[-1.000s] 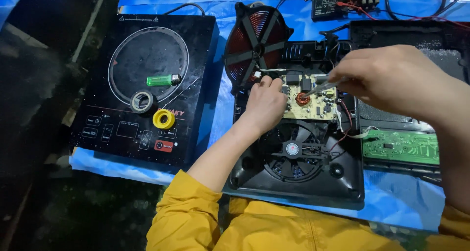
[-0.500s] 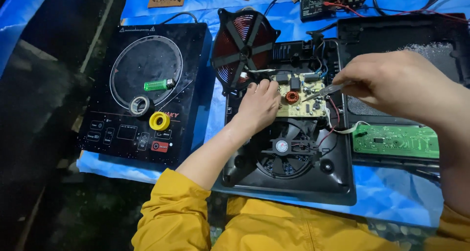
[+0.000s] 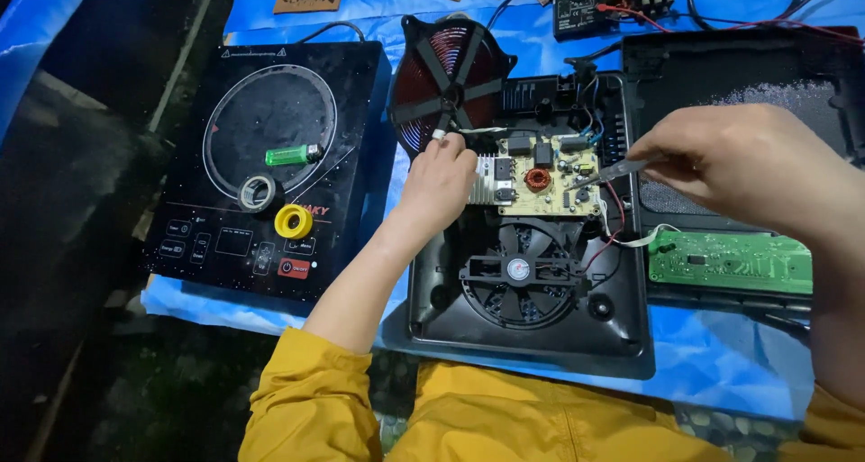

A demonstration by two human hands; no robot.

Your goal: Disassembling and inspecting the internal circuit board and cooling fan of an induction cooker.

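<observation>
Moved: both hands hardly shifted; the view has drifted.
Fan [image 3: 520, 273]: at 6 o'clock of the circuit board [image 3: 539, 181].
Left hand [image 3: 439, 185]: curled, pressing the board's 9 o'clock edge.
Right hand [image 3: 752, 167]: pinches a metal tool [image 3: 602, 174], tip on the board.
Coil [image 3: 448, 88]: 11 o'clock.
</observation>
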